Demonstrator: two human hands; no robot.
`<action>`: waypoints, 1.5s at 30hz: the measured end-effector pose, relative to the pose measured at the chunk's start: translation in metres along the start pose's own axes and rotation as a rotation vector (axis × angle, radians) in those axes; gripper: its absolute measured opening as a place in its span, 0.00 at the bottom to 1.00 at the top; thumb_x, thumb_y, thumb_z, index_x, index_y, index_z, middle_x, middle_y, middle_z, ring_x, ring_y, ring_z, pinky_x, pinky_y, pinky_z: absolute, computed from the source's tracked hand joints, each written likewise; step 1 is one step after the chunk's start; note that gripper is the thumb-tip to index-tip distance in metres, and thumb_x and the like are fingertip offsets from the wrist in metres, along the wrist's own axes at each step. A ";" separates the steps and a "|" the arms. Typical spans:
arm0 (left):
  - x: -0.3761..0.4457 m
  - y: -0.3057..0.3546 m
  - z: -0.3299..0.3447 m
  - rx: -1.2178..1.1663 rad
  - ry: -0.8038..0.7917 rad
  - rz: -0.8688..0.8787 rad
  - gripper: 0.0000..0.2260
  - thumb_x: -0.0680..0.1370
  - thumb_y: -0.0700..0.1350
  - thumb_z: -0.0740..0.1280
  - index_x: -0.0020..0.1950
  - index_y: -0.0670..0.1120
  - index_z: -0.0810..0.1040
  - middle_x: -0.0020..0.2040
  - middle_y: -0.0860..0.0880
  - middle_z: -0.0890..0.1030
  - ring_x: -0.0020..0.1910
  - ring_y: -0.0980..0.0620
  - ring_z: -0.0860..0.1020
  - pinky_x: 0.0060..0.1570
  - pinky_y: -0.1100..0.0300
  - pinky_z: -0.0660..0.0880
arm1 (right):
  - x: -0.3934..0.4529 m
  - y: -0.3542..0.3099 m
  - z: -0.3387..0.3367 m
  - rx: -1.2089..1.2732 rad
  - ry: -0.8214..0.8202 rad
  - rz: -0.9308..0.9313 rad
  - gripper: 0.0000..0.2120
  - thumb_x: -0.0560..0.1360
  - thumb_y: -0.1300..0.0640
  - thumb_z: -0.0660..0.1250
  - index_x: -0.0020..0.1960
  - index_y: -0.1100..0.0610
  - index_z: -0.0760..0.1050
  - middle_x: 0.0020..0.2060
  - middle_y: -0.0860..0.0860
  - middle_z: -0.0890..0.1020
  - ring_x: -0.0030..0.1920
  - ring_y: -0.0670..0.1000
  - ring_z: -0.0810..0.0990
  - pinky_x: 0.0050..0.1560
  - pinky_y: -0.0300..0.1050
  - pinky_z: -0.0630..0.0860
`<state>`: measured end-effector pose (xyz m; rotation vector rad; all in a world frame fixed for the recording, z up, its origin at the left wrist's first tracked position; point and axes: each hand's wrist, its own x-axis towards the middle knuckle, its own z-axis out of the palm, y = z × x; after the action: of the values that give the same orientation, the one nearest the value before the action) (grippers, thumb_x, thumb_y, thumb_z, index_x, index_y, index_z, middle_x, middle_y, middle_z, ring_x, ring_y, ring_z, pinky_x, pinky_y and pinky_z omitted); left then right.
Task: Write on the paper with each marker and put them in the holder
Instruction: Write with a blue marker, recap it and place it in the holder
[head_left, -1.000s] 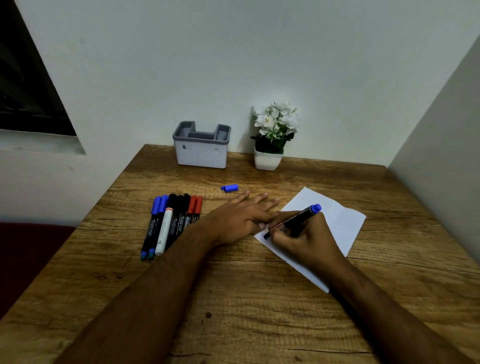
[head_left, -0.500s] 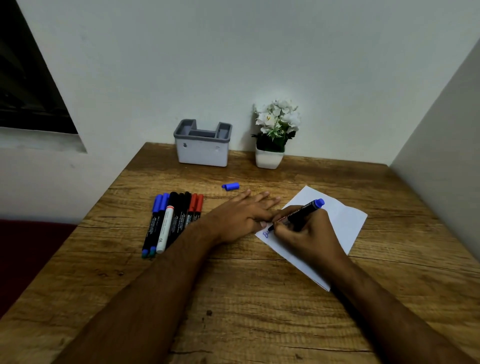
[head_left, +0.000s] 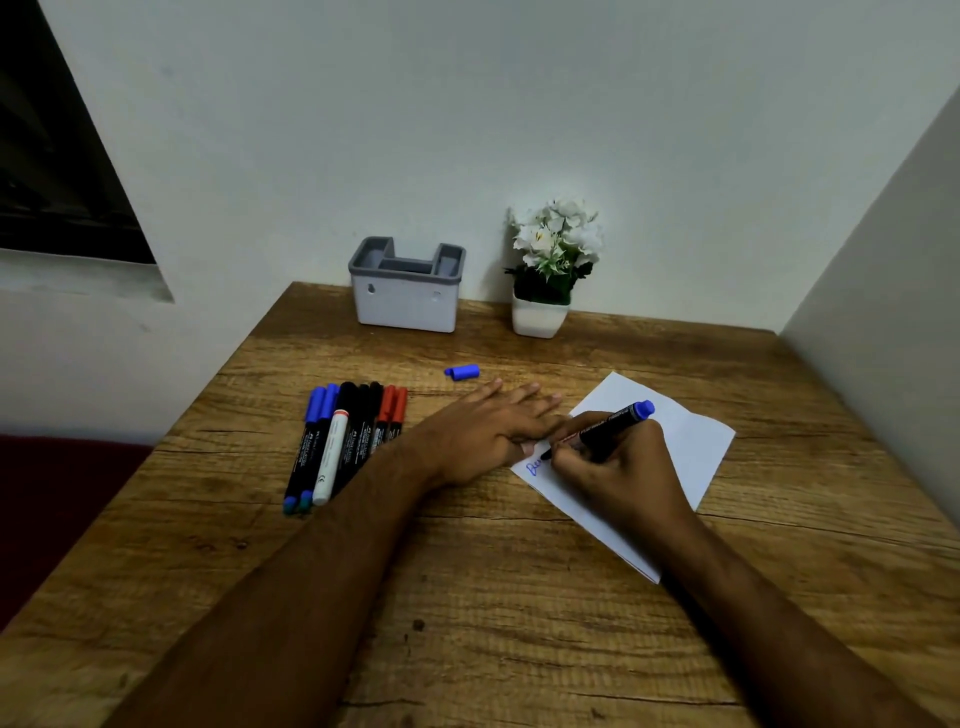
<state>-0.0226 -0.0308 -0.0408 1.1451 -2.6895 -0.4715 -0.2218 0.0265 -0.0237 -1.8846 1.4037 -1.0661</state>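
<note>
Your right hand (head_left: 618, 467) pinches the blue marker (head_left: 602, 428), tip writing on the paper (head_left: 691, 447); your left hand (head_left: 488, 431) lies spread flat, pinning its near corner. Lift that palm and the sheet may skid, smearing ink.

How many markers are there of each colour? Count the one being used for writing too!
Blue markers: 3 (two in the row, plus one writing marker in the right hand)
Black-capped markers: 3 (one has a white body)
Red markers: 2
Total: 8
</note>
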 end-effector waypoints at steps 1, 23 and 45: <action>0.000 0.000 0.000 0.005 0.001 -0.001 0.23 0.85 0.47 0.55 0.80 0.56 0.56 0.81 0.58 0.50 0.79 0.60 0.42 0.77 0.54 0.37 | 0.000 0.000 0.000 0.004 0.003 0.005 0.05 0.73 0.61 0.72 0.43 0.53 0.85 0.34 0.45 0.85 0.37 0.41 0.83 0.36 0.32 0.73; 0.001 -0.003 0.002 -0.057 -0.003 -0.009 0.24 0.82 0.50 0.52 0.79 0.56 0.58 0.81 0.59 0.51 0.79 0.62 0.43 0.78 0.51 0.39 | 0.003 -0.003 -0.006 0.157 0.065 0.095 0.06 0.75 0.64 0.71 0.42 0.57 0.86 0.37 0.51 0.87 0.40 0.48 0.85 0.39 0.37 0.78; 0.011 0.017 -0.049 0.171 0.414 -0.550 0.08 0.78 0.40 0.65 0.56 0.44 0.80 0.53 0.44 0.80 0.52 0.45 0.78 0.46 0.55 0.74 | 0.020 -0.016 -0.033 0.390 0.083 0.026 0.02 0.76 0.63 0.75 0.47 0.57 0.86 0.36 0.59 0.86 0.32 0.55 0.83 0.38 0.50 0.83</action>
<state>-0.0274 -0.0383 0.0109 1.8084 -2.0747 -0.0541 -0.2383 0.0136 0.0118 -1.5520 1.1585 -1.3102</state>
